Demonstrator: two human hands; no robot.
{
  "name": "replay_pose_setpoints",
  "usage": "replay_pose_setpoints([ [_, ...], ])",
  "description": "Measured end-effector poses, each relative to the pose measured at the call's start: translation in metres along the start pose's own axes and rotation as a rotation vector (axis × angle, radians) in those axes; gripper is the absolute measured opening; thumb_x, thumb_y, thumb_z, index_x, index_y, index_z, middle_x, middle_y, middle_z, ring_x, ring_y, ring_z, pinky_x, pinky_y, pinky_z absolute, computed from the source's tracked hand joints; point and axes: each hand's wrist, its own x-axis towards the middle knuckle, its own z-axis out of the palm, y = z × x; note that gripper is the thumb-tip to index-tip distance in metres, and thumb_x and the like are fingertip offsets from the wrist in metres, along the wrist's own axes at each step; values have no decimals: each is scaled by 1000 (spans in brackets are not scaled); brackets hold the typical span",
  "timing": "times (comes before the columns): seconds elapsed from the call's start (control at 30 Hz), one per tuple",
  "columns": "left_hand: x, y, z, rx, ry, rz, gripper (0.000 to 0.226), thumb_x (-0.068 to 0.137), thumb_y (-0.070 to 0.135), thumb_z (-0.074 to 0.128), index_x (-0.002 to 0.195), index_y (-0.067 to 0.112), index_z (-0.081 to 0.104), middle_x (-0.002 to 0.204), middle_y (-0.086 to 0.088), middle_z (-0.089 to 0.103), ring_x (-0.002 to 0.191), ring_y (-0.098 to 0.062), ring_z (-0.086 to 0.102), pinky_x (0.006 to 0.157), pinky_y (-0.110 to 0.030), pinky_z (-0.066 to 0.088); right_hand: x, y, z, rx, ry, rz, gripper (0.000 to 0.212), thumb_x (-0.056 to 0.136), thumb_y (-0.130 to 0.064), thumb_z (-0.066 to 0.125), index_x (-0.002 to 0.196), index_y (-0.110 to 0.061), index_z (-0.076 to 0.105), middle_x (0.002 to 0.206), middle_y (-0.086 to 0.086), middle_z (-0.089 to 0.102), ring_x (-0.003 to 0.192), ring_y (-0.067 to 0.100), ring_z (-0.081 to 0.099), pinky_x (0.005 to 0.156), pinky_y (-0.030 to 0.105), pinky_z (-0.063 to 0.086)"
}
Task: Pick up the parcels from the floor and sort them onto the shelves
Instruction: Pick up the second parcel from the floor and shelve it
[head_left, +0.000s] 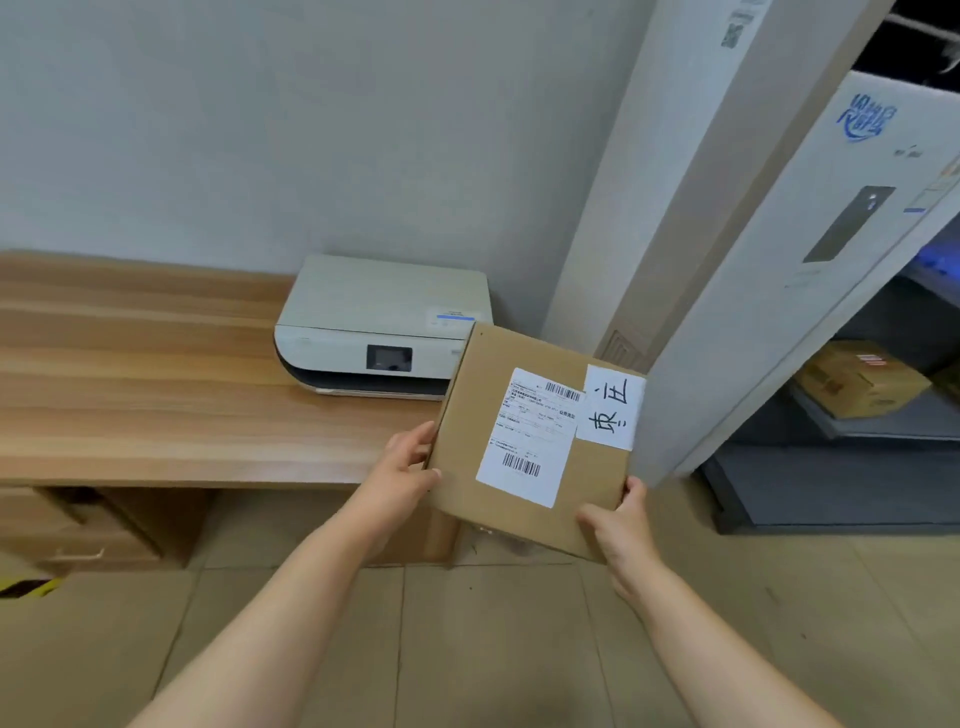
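A flat brown cardboard parcel (485, 395) is held up in front of me, tilted, its face toward the camera. It carries a white shipping label with barcodes and a second white slip with handwritten characters. My left hand (402, 465) grips its left edge, thumb on the front. My right hand (621, 530) grips its lower right corner. A grey metal shelf (883, 426) stands at the right, with another brown parcel (862, 384) lying on it.
A white printer (379, 322) sits on a long wooden desk (156, 384) against the wall. A white door or cabinet panel (789, 249) leans between the desk and the shelf. Tiled floor lies below, with a cardboard sheet (78, 649) at the lower left.
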Motion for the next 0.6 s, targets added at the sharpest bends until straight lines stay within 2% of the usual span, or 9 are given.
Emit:
replay_pose_setpoints([
  [0.1, -28, -12, -63, -30, 101, -34, 56, 88, 0, 46, 138, 25, 38, 130, 4, 40, 120, -15, 43, 85, -24, 44, -19, -7, 60, -71, -90, -37, 62, 75, 6, 56, 127, -14, 30, 98, -3, 56, 82, 12, 54, 61, 29, 42],
  [0.2, -57, -22, -123, -61, 219, -43, 56, 88, -1, 46, 138, 24, 41, 128, -2, 40, 111, -14, 49, 77, -21, 47, -38, -16, 122, -140, -196, -74, 64, 73, 3, 57, 127, -16, 29, 112, 6, 56, 94, 20, 55, 74, 33, 47],
  [0.27, -76, -28, -159, -95, 305, -46, 55, 88, -1, 46, 136, 25, 44, 124, -3, 40, 102, -7, 51, 78, -21, 47, -51, -24, 162, -154, -290, -97, 64, 73, 3, 58, 126, -19, 29, 112, 5, 55, 96, 19, 56, 78, 35, 49],
  [0.37, -101, -37, -208, -147, 440, -49, 53, 88, -1, 45, 130, 29, 48, 118, 1, 39, 102, -2, 49, 79, -21, 45, -70, -36, 220, -162, -435, -123, 58, 76, 7, 56, 119, -21, 29, 101, -1, 55, 87, 13, 55, 64, 29, 47],
  [0.43, -116, -41, -235, -171, 526, -64, 54, 88, -1, 45, 133, 28, 45, 122, 1, 37, 100, 2, 47, 80, -24, 44, -80, -42, 258, -192, -512, -147, 61, 75, 7, 58, 122, -20, 29, 104, 1, 55, 91, 18, 57, 62, 29, 47],
  [0.53, -136, -51, -274, -231, 663, -103, 56, 87, -4, 44, 136, 22, 42, 129, -1, 36, 106, -8, 50, 88, -29, 43, -92, -48, 314, -244, -612, -174, 65, 74, 5, 60, 126, -20, 30, 103, -2, 56, 93, 19, 57, 73, 39, 54],
  [0.6, -147, -60, -299, -261, 714, -120, 60, 85, -3, 45, 137, 26, 42, 135, -1, 39, 115, -13, 50, 90, -30, 45, -100, -54, 350, -260, -684, -202, 64, 74, 7, 59, 127, -18, 31, 98, -8, 55, 89, 14, 55, 70, 35, 51],
])
